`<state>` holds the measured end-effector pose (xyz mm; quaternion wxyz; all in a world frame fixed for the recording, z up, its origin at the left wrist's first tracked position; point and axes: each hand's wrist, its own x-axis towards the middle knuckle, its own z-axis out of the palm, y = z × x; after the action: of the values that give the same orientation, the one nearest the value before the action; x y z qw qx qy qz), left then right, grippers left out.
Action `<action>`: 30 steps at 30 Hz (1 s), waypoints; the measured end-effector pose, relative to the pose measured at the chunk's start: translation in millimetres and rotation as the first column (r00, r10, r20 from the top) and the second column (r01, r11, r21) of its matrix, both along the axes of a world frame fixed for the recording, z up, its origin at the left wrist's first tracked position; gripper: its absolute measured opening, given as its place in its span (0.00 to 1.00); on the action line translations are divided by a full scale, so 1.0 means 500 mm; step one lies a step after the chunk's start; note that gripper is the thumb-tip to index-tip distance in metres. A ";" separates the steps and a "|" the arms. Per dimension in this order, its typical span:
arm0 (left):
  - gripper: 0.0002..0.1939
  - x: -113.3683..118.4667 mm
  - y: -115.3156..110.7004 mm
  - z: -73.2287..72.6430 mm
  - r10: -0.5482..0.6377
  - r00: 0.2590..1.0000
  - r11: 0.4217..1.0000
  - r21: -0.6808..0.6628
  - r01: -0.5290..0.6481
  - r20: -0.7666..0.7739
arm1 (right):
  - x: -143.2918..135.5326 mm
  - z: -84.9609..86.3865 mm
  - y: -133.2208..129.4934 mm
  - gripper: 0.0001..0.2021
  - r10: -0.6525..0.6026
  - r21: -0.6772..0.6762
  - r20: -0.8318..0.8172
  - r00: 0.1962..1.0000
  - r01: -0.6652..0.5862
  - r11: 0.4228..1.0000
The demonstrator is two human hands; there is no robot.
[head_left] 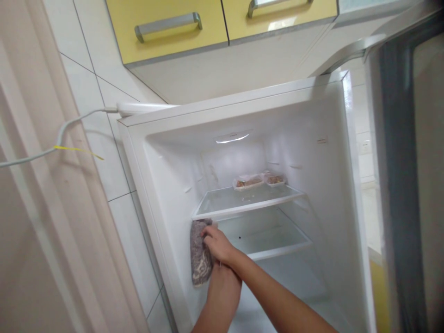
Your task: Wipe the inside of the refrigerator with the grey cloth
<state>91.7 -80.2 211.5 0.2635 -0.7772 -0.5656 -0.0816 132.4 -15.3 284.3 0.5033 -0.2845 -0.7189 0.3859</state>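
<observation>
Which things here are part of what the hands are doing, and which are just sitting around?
In use: grey cloth, right hand pressing it to the fridge's left inner wall, left hand underneath.

Lying about: two food trays, glass shelf, yellow cupboards, white cable.

White tiled wall [104, 152] on the left, yellow cabinets [166, 27] with grey handles [168, 24] overhead, a white cable [62, 134] trailing across a pale door frame [41, 208]

The grey-and-white mottled cloth [200, 253] pressed to the white fridge's inner left wall [173, 185] looks soft and nubbly. That wall is smooth, glossy plastic. Right of the cloth, the clear shelves [243, 203] look glassy with white plastic edging. Above the fridge, glossy yellow cabinet doors [166, 41] carry brushed metal handles [168, 25].
</observation>
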 end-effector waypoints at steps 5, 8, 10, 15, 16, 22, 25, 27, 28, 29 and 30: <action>0.26 -0.064 0.088 0.080 0.122 0.977 0.992 0.034 -0.118 -0.177 | 0.049 0.034 0.002 0.18 0.046 0.085 0.075 0.996 -0.052 0.995; 0.27 -0.113 0.091 0.090 0.130 0.962 0.991 0.052 -0.121 -0.239 | 0.091 0.010 -0.011 0.29 -0.046 0.126 0.065 0.997 0.038 0.991; 0.29 -0.130 0.080 0.079 0.141 0.954 0.988 0.099 -0.118 -0.266 | 0.136 -0.034 -0.022 0.32 -0.217 0.155 0.079 0.973 0.203 0.967; 0.32 -0.144 0.022 0.056 0.179 0.929 0.978 0.164 -0.131 -0.324 | 0.281 -0.197 -0.044 0.25 -0.726 0.380 0.269 0.633 0.623 0.683; 0.34 -0.149 0.006 0.058 0.170 0.931 0.979 0.166 -0.121 -0.324 | 0.307 -0.228 -0.047 0.23 -0.762 0.427 0.290 0.579 0.635 0.644; 0.32 -0.185 -0.040 0.092 0.058 0.966 0.986 0.168 -0.016 -0.253 | 0.380 -0.333 -0.041 0.23 -0.815 0.672 0.287 0.503 0.501 0.545; 0.31 -0.177 -0.007 0.104 0.092 0.967 0.985 0.167 -0.052 -0.239 | 0.378 -0.345 -0.033 0.25 -0.842 0.703 0.237 0.485 0.512 0.493; 0.32 -0.162 0.027 0.107 0.129 0.962 0.982 0.166 -0.090 -0.241 | 0.374 -0.349 -0.028 0.27 -0.850 0.721 0.208 0.484 0.511 0.467; 0.33 -0.154 0.046 0.107 0.142 0.959 0.981 0.165 -0.103 -0.244 | 0.374 -0.351 -0.026 0.28 -0.853 0.728 0.194 0.484 0.512 0.456; 0.32 -0.146 0.065 0.105 0.148 0.957 0.980 0.166 -0.109 -0.250 | 0.374 -0.353 -0.024 0.28 -0.856 0.731 0.181 0.484 0.516 0.447; 0.32 -0.140 0.085 0.102 0.153 0.954 0.980 0.167 -0.112 -0.259 | 0.374 -0.355 -0.022 0.28 -0.857 0.733 0.171 0.485 0.519 0.440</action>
<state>21.9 -38.0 262.3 0.4011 -0.7191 -0.5675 0.0005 319.5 -26.2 106.9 0.4628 -0.4849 -0.7128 -0.2062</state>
